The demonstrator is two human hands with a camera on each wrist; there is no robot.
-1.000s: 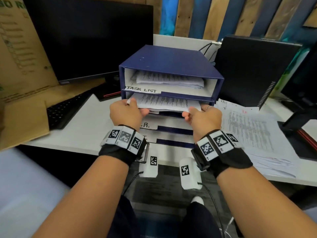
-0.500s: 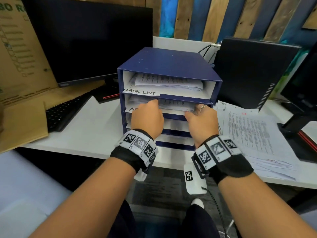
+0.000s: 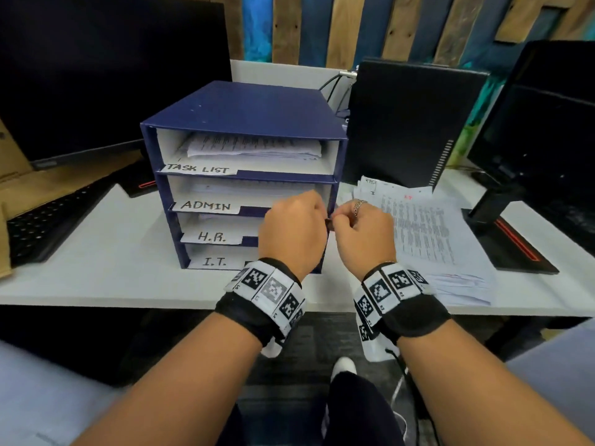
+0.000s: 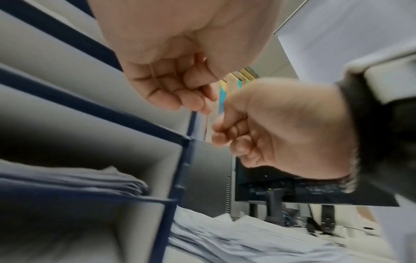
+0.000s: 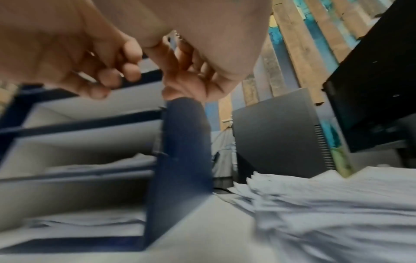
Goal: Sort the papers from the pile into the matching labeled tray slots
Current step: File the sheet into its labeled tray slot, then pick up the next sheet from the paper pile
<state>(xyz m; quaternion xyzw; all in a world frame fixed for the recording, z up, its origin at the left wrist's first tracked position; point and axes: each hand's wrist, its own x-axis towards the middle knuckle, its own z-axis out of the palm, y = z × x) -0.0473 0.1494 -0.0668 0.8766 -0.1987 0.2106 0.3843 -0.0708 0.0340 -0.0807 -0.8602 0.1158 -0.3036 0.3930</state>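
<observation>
Fingers (image 3: pixel 317 206) curled beside blue tray (image 3: pixel 244 114)

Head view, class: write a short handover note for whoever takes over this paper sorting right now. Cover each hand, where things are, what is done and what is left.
Left hand: fingers curled, holding nothing, in front of the dark blue four-slot cardboard tray.
Right hand: also curled and holding nothing, beside the left one.
Done: printed sheets lie in the TASK LIST slot and the ADMIN slot; the wrist views show sheets in the lower slots too.
Left: the loose pile of printed papers on the white desk, right of the tray, awaits sorting.
</observation>
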